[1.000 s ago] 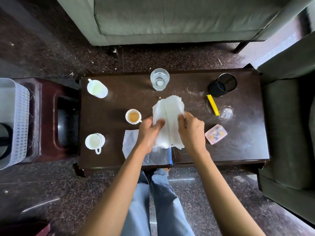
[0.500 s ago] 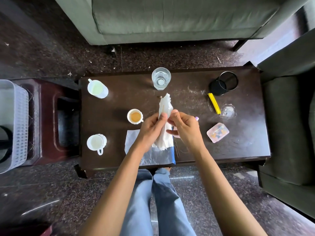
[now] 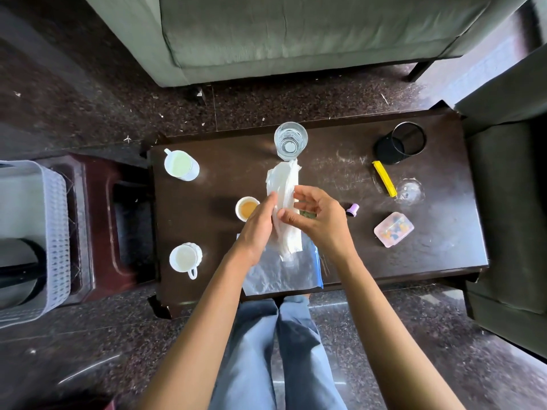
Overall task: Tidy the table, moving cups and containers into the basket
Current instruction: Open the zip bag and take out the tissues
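Observation:
Both hands meet over the middle of the dark wooden table (image 3: 349, 261). My left hand (image 3: 256, 229) and my right hand (image 3: 315, 217) hold a folded white tissue (image 3: 282, 184) upright between them, above a clear plastic zip bag (image 3: 281, 276). A small cup of tea (image 3: 247, 208) stands just left of my left hand. A white mug (image 3: 186, 258) sits near the front left, a white lidded cup (image 3: 181, 165) at the back left, and a clear glass of water (image 3: 290, 140) at the back middle. The white lattice basket (image 3: 57, 232) stands on a stool at far left.
A black mesh pen holder (image 3: 401, 143) lies at the back right, with a yellow marker (image 3: 384, 179), a clear glass lid (image 3: 410, 190), a pink plastic box (image 3: 393, 229) and a small purple cap (image 3: 352, 209) nearby. Sofas border the far and right sides.
The tissue went from spread open to folded into a narrow strip. My hands came together around it, and my right hand's fingers have now loosened on it.

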A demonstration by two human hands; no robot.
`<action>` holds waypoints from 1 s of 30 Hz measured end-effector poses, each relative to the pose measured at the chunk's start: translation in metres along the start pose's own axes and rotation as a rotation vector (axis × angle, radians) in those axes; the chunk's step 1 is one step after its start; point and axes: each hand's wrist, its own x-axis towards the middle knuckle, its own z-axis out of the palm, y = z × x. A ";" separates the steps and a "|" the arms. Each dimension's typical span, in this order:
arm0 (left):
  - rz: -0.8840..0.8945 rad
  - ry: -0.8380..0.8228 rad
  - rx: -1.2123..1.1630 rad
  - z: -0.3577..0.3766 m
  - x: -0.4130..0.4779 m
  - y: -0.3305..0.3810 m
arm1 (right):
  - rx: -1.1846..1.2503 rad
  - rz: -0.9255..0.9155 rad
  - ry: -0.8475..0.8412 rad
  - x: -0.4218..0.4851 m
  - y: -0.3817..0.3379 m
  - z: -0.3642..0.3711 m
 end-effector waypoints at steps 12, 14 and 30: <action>-0.030 0.109 -0.106 -0.036 0.013 0.005 | 0.048 -0.040 0.114 0.010 -0.012 0.024; -0.036 0.121 -0.176 -0.045 0.016 0.006 | 0.182 0.013 0.112 0.015 -0.011 0.023; 0.051 0.146 -0.076 -0.084 0.015 0.007 | 0.497 0.306 -0.005 0.034 0.005 0.012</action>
